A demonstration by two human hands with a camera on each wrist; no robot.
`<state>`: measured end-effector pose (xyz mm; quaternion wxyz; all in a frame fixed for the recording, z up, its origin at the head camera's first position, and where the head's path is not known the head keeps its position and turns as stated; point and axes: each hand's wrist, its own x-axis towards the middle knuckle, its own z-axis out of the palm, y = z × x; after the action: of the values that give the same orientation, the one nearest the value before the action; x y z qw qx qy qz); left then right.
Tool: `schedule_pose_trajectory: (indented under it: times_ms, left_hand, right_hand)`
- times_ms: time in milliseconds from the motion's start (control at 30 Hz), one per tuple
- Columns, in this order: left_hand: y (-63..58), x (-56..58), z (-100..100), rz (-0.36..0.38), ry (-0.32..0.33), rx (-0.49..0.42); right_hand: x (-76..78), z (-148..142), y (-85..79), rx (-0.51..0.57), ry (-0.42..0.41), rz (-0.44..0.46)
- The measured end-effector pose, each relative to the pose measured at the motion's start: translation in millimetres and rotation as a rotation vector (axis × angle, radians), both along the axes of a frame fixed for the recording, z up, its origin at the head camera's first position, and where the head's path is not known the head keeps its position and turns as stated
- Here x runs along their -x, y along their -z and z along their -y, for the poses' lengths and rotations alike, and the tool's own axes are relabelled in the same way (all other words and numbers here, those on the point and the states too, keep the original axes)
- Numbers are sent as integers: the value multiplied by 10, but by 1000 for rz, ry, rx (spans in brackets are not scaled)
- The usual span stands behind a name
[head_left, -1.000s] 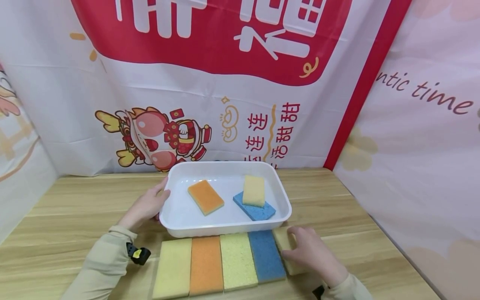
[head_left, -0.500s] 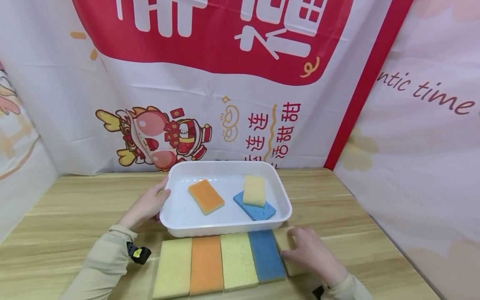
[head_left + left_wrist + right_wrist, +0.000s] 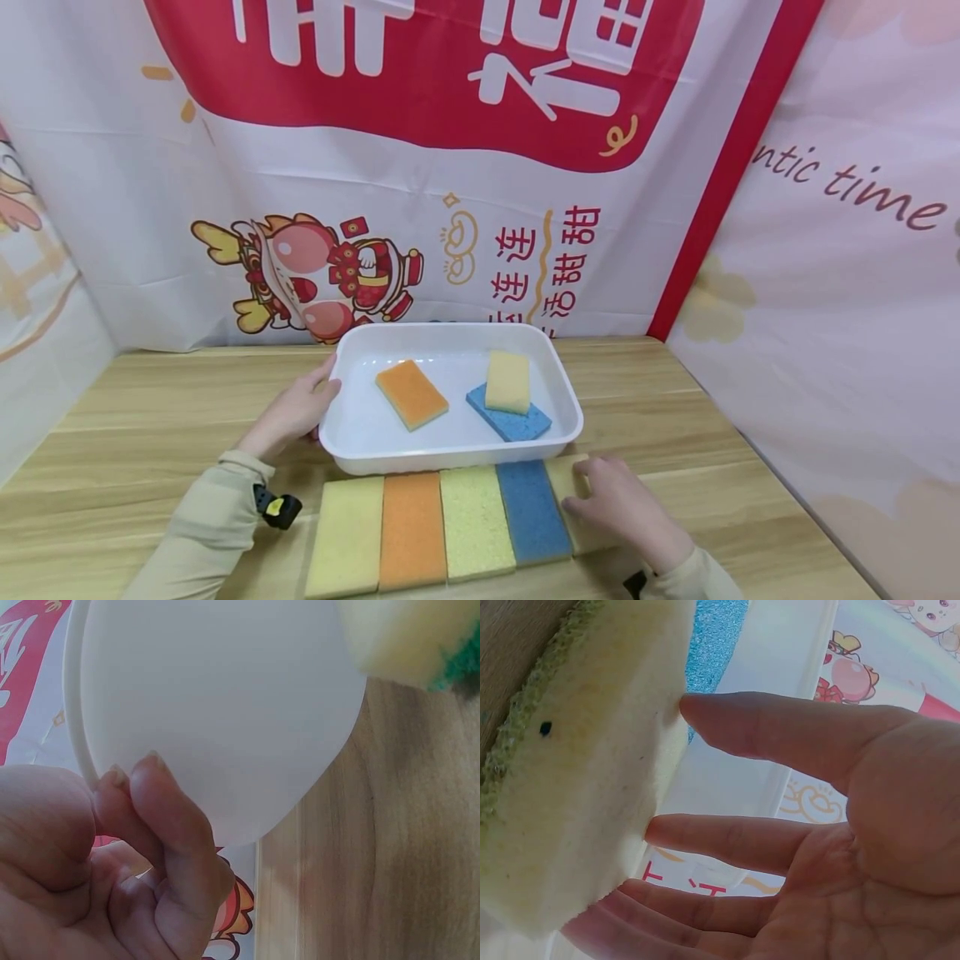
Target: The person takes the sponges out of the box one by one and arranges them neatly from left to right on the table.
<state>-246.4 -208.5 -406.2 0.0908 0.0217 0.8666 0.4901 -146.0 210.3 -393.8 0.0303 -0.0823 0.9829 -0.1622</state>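
Observation:
At the left end of a white plastic tray [image 3: 450, 457], my left hand [image 3: 294, 410] grips the rim, its curled fingers and thumb on the wall in the left wrist view. My right hand [image 3: 624, 507] is over a pale yellow sponge [image 3: 567, 473], the rightmost of a row in front of the tray. In the right wrist view its fairly straight fingers [image 3: 727, 838] and thumb touch this sponge, which has a green scouring side. Beside it lie a blue sponge [image 3: 534, 510], a speckled yellow sponge [image 3: 477, 523], an orange sponge [image 3: 413, 531] and another yellow sponge [image 3: 346, 537].
Inside the tray are an orange sponge [image 3: 412, 393] at left and, at right, a pale yellow sponge [image 3: 507, 382] resting across a blue one [image 3: 517, 427]. Printed cloth [image 3: 450, 183] hangs behind the wooden table [image 3: 180, 392] and along both sides.
Slightly more of the top of the rightmost sponge shows beside my right fingers, and it sits closer against the blue one. My left hand and the tray keep their places.

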Motion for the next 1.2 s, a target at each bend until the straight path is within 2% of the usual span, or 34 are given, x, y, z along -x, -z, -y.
schedule_pose_trajectory:
  times_ms: [1200]
  left_hand:
    - [-1,-10,8,-9,7,-6]
  right_hand:
    - [-32,15,-18,-60,42,33]
